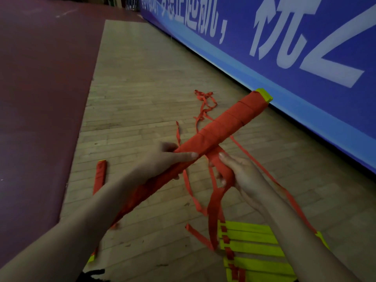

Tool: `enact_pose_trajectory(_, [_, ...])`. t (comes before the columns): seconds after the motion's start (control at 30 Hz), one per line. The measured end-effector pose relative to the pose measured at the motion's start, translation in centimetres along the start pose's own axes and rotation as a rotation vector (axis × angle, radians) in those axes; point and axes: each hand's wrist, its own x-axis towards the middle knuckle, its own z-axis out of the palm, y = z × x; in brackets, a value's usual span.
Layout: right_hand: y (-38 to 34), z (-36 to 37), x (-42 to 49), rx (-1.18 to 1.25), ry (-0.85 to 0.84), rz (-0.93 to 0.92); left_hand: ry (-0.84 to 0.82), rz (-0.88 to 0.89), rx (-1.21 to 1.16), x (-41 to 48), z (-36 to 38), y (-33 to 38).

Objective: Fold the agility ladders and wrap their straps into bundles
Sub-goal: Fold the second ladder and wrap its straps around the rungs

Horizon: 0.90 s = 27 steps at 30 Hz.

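A long ladder bundle (221, 127), wrapped in red strap with yellow rung ends showing at its far tip, slants across the middle of the view. My left hand (162, 159) grips it near its middle, thumb along the top. Just right of it, my right hand (236, 171) holds a loop of the loose red strap (215, 198) under the bundle. More strap trails onto the floor on both sides. A second ladder (254, 247) with yellow rungs and red side straps lies spread on the floor at the lower right.
A finished red bundle (100, 174) lies on the wooden floor at the left, beside a dark red mat (40, 88). A blue banner wall (264, 37) with white lettering runs along the right. A tangle of red strap (204, 102) lies farther off.
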Motion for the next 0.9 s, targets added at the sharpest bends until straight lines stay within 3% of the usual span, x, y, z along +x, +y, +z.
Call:
enact_pose_trajectory(0.1, [0.7, 0.4, 0.5, -0.065, 0.064, -0.021, 0.073, 0.061, 0.151, -0.1, 1.2, -0.1])
enact_pose_trajectory(0.23, [1.5, 0.8, 0.6, -0.223, 0.15, -0.085, 0.251, 0.211, 0.61, -0.3, 2.9, -0.7])
enact_pose_trajectory(0.4, [1.1, 1.5, 0.4, -0.309, 0.21, -0.078, 0.443, 0.423, 1.009, -0.3, 4.3, -1.6])
enact_pose_trajectory(0.53, [0.4, 1.6, 0.8, -0.19, 0.244, 0.014, 0.464, 0.518, 1.103, -0.5, 4.8, -1.9])
enact_pose_trajectory(0.63, [0.4, 1.5, 0.7, -0.016, 0.209, 0.093, 0.382, 0.521, 1.018, -0.2, 4.1, -1.8])
enact_pose_trajectory(0.7, [0.6, 1.6, 0.8, 0.059, 0.195, 0.093, 0.263, 0.428, 0.769, 0.0, 3.4, -1.4])
enact_pose_trajectory(0.8, [0.6, 1.7, 1.2, 0.172, 0.181, 0.079, -0.049, 0.092, 0.166, 0.3, 2.3, -0.2])
enact_pose_trajectory(0.9, [0.6, 1.8, 1.4, 0.227, 0.122, 0.052, -0.34, -0.162, -0.085, 0.6, 1.0, 0.0])
